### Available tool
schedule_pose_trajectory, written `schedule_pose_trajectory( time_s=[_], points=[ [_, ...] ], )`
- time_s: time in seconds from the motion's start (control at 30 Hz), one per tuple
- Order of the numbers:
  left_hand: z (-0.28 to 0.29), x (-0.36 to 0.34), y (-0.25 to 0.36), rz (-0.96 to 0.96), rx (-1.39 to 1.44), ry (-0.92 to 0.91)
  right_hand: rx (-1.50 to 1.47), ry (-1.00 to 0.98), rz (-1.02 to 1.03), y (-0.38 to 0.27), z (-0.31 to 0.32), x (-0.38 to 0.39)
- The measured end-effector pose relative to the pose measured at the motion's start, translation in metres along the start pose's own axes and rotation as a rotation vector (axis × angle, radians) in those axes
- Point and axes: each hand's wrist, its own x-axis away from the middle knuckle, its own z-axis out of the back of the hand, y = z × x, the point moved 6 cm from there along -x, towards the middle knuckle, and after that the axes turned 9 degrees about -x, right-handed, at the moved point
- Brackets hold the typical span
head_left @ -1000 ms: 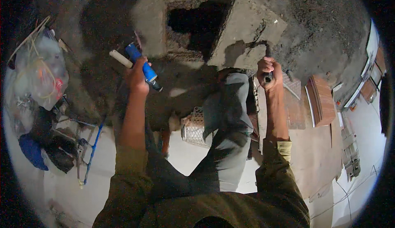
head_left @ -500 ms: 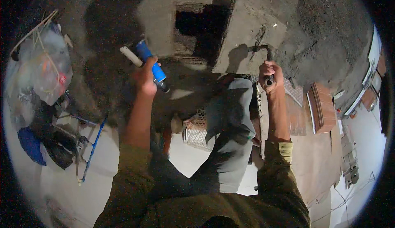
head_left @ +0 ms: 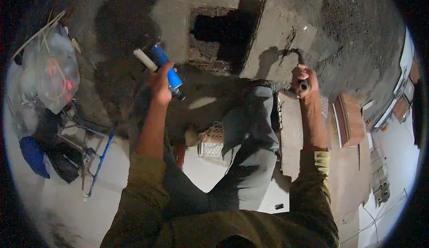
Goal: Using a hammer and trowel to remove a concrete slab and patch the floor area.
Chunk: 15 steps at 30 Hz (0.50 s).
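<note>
My left hand [head_left: 160, 83] is closed around a blue cylinder [head_left: 167, 69] with a black end; its exact kind is not clear. A pale short rod [head_left: 145, 60] sticks out beside it, and I cannot tell whether it is part of the same object. On the right, my right hand [head_left: 304, 81] grips the dark handle of what looks like a trowel [head_left: 303, 85], its handle end toward me. Its grey blade or neck lies against the grey plastered wall [head_left: 279, 38]. Between the hands, farther off, is a dark rectangular opening [head_left: 223, 29] in that wall.
Clear plastic bags [head_left: 53, 69] and a blue-barred frame [head_left: 102, 158] stand at the left. A brown panelled box [head_left: 350, 118] and flat tan boards [head_left: 348, 176] lie at the right. A white lattice basket [head_left: 212, 149] sits near my legs.
My right hand has shifted to the right with the trowel along the wall. My left hand keeps hold of the blue cylinder and has barely moved.
</note>
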Motion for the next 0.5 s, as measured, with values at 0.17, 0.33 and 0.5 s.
schedule_pose_trajectory(
  time_s=[0.17, 0.33, 0.5],
  points=[
    [0.017, -0.017, -0.033, -0.05, -0.033, -0.023, -0.081, 0.032, 0.077, -0.024, 0.019, -0.026],
    [0.026, -0.031, -0.056, -0.004, -0.052, -0.036, -0.032, 0.035, 0.135, -0.056, 0.021, -0.056],
    [0.041, -0.049, -0.075, 0.036, -0.053, -0.06, -0.127, -0.043, 0.058, -0.074, 0.003, -0.074]
  ],
)
